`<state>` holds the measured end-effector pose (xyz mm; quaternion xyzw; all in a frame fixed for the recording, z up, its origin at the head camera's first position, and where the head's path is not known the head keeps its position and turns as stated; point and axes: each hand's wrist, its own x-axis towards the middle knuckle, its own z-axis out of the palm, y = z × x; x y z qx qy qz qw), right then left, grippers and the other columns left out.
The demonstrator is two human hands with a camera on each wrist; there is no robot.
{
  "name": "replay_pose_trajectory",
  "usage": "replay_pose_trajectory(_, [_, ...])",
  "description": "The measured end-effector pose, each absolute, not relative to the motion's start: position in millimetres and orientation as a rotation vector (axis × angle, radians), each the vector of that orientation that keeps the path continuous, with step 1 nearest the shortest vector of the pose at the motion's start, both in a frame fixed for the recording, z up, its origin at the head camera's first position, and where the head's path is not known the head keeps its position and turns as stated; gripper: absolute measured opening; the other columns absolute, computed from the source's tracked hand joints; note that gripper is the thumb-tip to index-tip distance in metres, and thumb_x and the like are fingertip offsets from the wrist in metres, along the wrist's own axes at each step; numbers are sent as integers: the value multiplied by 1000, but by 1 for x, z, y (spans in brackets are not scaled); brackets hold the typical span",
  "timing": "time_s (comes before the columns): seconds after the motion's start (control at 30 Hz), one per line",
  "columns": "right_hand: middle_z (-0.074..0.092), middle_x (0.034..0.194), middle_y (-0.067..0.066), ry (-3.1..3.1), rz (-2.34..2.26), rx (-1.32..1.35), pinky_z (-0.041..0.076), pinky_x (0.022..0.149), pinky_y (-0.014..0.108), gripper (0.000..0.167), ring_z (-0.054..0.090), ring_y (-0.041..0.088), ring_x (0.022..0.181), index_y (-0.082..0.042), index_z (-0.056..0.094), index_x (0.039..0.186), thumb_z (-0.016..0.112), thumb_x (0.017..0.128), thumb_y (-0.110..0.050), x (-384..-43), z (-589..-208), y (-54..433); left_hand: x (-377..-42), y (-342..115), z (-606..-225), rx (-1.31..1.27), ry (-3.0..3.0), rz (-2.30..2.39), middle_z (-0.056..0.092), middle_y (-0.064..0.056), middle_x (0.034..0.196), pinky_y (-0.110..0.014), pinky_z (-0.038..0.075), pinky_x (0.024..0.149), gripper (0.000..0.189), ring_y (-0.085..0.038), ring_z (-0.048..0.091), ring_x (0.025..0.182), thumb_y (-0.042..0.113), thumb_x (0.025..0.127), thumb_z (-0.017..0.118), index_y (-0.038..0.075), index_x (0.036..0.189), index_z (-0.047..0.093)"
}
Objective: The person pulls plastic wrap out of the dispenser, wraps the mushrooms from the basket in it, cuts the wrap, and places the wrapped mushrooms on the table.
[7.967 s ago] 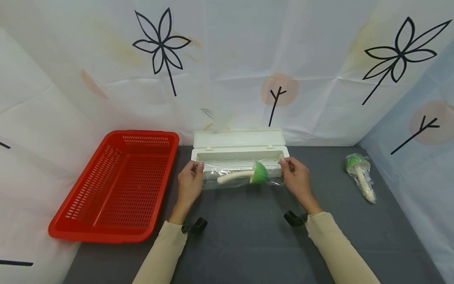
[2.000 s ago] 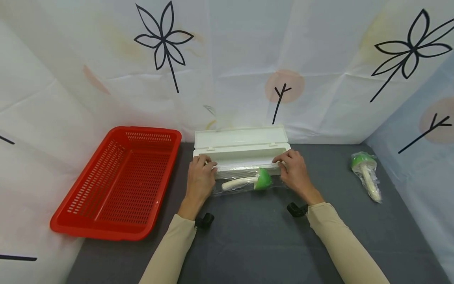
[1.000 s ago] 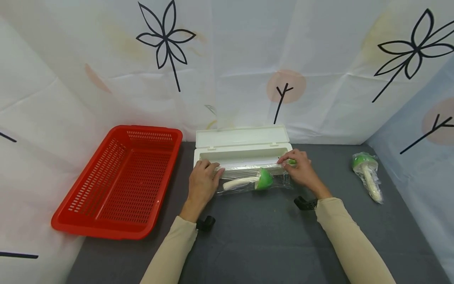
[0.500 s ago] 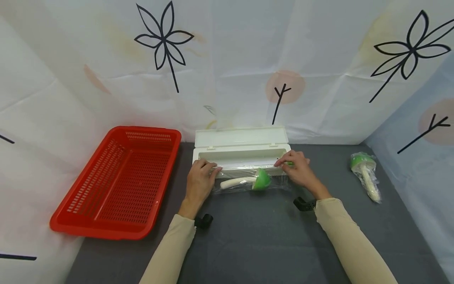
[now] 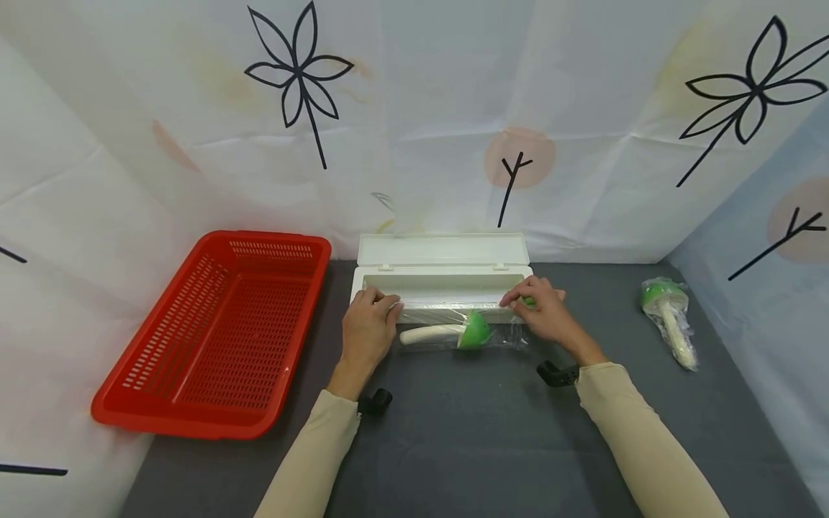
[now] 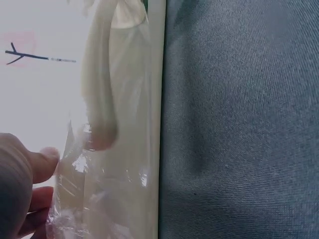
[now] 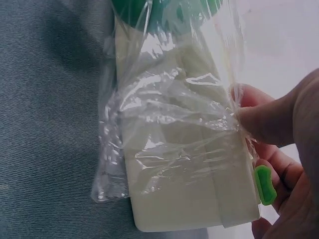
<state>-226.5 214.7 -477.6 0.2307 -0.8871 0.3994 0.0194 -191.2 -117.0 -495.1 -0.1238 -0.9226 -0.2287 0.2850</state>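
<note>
In front of the open white cling film dispenser (image 5: pixel 447 277) hangs a mushroom-shaped object (image 5: pixel 476 331) with a green cap and pale stem. Clear cling film (image 7: pixel 169 129) covers it and runs up to the dispenser's front edge. At the left end, my left hand (image 5: pixel 367 327) pinches the film between thumb and fingers. My right hand (image 5: pixel 545 311) pinches the film at the right end with thumb and index finger. A small green slider (image 7: pixel 265 185) sits on the dispenser's edge beside the right hand's other fingers.
A red perforated basket (image 5: pixel 278 388) stands on the left of the grey table (image 5: pixel 479 453). Far right lies another green-capped mushroom shape (image 5: pixel 670 324), wrapped in film. A patterned white cloth (image 5: pixel 427 129) hangs behind the dispenser.
Both hands have moved up to the dispenser's front edge since 8 seconds ago. The green slider has come into view by the right hand. Over the last second the hands barely move.
</note>
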Motion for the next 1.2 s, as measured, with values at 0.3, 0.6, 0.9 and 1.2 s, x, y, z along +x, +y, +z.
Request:
replay_pose_trajectory(0.3, [53, 96, 8, -2669, 1081, 742, 11, 79, 54, 18, 39, 28, 85, -12, 72, 91, 64, 96, 4, -222, -484, 209, -192, -115, -492, -375, -2541, -605, 61, -13, 93, -46, 49, 73, 18, -32, 56, 86, 24, 92, 76, 11, 103, 81])
replay_pose_trajectory(0.6, [48, 87, 8, -2434, 937, 840, 14, 76, 52, 23, 36, 27, 78, -8, 69, 83, 70, 85, 14, -223, -491, 202, -192, -113, -490, -372, -2553, -617, 64, -12, 95, -49, 51, 77, 17, -34, 59, 91, 25, 90, 80, 9, 94, 77])
replay_pose_trajectory(0.9, [48, 83, 7, -2394, 802, 972, 18, 74, 47, 24, 37, 20, 71, -7, 75, 84, 65, 90, 14, -222, -491, 207, -184, -127, -496, -542, -2489, -611, 66, -10, 98, -47, 53, 81, 7, -32, 63, 96, 13, 96, 69, 7, 92, 68])
replay_pose_trajectory(1.2, [51, 105, 10, -2516, 638, 1077, 29, 85, 60, 35, 47, 32, 95, -12, 72, 107, 81, 82, -34, -213, -492, 220, -171, -143, -499, -680, -2684, -468, 56, -12, 133, -45, 49, 98, 30, -30, 52, 126, 26, 77, 82, 10, 96, 64])
